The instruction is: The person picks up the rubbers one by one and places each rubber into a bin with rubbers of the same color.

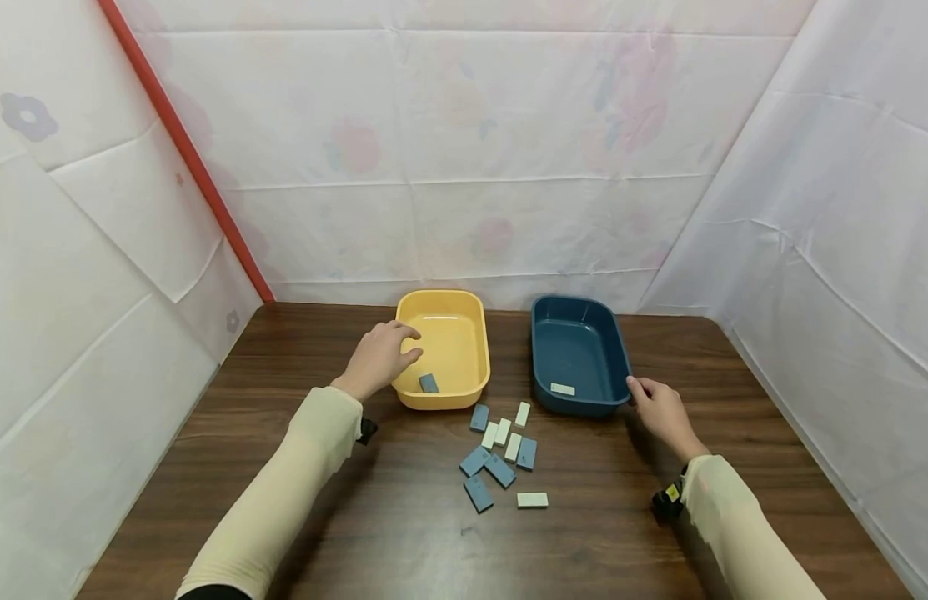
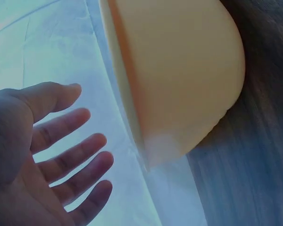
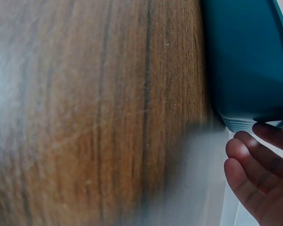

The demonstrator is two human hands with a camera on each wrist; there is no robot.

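My left hand [image 1: 378, 358] hangs over the left rim of a yellow plastic basin [image 1: 450, 342], fingers spread and holding nothing; in the left wrist view its fingers [image 2: 87, 174] are apart from the basin wall. One blue-grey rectangular block [image 1: 428, 383] lies inside at the front. At the right, my right hand [image 1: 662, 412] pinches the front right rim of a dark blue basin [image 1: 579, 354], its other fingers [image 3: 245, 174] loosely bent below the rim in the right wrist view. A cream block [image 1: 563, 389] lies in the blue basin.
Several blue-grey blocks [image 1: 478, 493] and several cream blocks [image 1: 533, 500] lie scattered on the dark wooden table [image 1: 584, 550] in front of the basins. White patterned sheeting [image 1: 448, 150] encloses the back and sides. A red strip [image 1: 186, 150] runs down the left corner.
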